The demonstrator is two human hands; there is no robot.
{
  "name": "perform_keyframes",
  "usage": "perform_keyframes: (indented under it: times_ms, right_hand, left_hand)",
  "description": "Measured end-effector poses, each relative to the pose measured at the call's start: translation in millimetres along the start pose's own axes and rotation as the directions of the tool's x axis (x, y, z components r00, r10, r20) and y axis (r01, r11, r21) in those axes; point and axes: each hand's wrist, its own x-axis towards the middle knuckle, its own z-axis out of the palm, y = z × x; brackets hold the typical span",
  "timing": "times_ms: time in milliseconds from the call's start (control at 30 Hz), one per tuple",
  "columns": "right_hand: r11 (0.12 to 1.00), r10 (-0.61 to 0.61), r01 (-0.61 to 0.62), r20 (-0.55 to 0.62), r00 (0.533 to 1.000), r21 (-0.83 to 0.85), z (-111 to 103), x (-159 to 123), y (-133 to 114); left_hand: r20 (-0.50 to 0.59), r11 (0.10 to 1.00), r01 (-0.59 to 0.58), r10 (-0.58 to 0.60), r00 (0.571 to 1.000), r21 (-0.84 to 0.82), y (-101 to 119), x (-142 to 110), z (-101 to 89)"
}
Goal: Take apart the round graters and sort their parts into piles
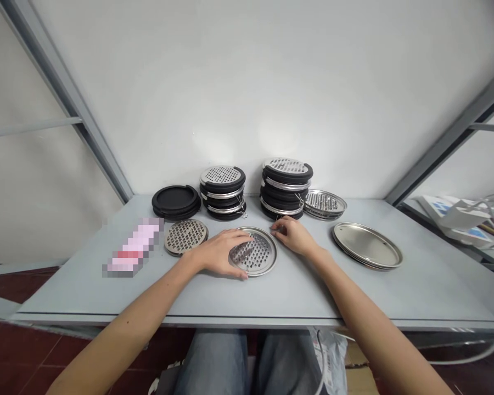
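Note:
In front of me a round metal grater disc with a raised rim lies flat on the table. My left hand rests over its left side, fingers and thumb spread apart. Beside the disc's upper right edge is my right hand, its thumb and fingertips pinched together. Whatever may be between those fingertips is too small to make out. To the left, close to my left hand, sits a short stack of perforated grater discs.
Two tall stacks of black rings and metal discs stand by the back wall. Black round bases are at back left, rimmed grater discs at back right. Plain metal plates lie right; a pixelated pink item lies left.

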Motion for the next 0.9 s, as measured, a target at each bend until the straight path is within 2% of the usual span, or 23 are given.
perform_keyframes:
  times_ms: [100,167,200,233,300,367,400,467,600,667,733,800,833,900]
  right_hand:
    - [0.998,0.047,-0.047,-0.003,0.999,-0.036,-4,-1,0]
    - [0.990,0.107,-0.107,-0.001,0.994,-0.091,-7,-2,1]
    - [0.982,0.144,-0.144,-0.005,0.990,-0.119,-9,-3,1]
    - [0.974,0.179,-0.179,-0.012,0.984,-0.141,-10,-3,1]
    - [0.959,0.225,-0.230,-0.047,0.973,-0.163,-13,-5,0]
    - [0.960,0.220,-0.234,-0.106,0.970,-0.153,-13,-5,-3]
    - [0.969,0.193,-0.210,-0.129,0.973,-0.130,-12,-5,-6]
    - [0.993,0.097,-0.105,-0.138,0.986,-0.049,-9,-5,-14]
    - [0.990,-0.097,0.098,-0.019,0.995,0.098,3,-4,-27]
    - [0.984,-0.120,0.113,0.045,0.992,0.137,7,-3,-28]
    - [0.975,-0.110,0.089,0.095,0.989,0.202,7,-2,-26]
    - [0.955,-0.080,0.049,0.098,0.992,0.291,2,-2,-23]
    - [0.940,-0.054,0.028,0.069,0.996,0.340,-3,-2,-21]
    - [0.897,0.049,-0.026,-0.041,0.998,0.442,-13,-1,-17]
  left_hand:
    - [0.012,1.000,-0.001,0.001,1.000,0.006,0,0,-1.7]
    - [-0.095,1.000,0.024,-0.024,0.995,-0.010,-1,0,-7.2]
    - [-0.192,0.998,0.049,-0.053,0.980,-0.025,-3,0,-11.2]
    - [-0.308,0.996,0.080,-0.090,0.947,-0.046,-5,-1,-15.6]
    - [-0.533,0.987,0.137,-0.164,0.830,-0.090,-12,-2,-24.8]
    - [-0.656,0.978,0.179,-0.207,0.725,-0.110,-20,-3,-32.4]
    - [-0.671,0.974,0.199,-0.221,0.708,-0.110,-24,-4,-35.0]
    - [-0.638,0.967,0.239,-0.240,0.732,-0.090,-29,-6,-37.2]
    - [-0.466,0.965,0.263,-0.234,0.853,-0.003,-29,-9,-31.8]
    - [-0.361,0.971,0.234,-0.200,0.911,0.052,-25,-8,-27.7]
    - [-0.290,0.974,0.196,-0.156,0.944,0.111,-22,-8,-25.7]
    - [-0.343,0.974,0.185,-0.129,0.930,0.134,-22,-8,-27.6]
    - [-0.424,0.972,0.199,-0.130,0.896,0.122,-22,-9,-30.1]
    - [-0.619,0.967,0.248,-0.157,0.770,0.063,-25,-13,-36.9]
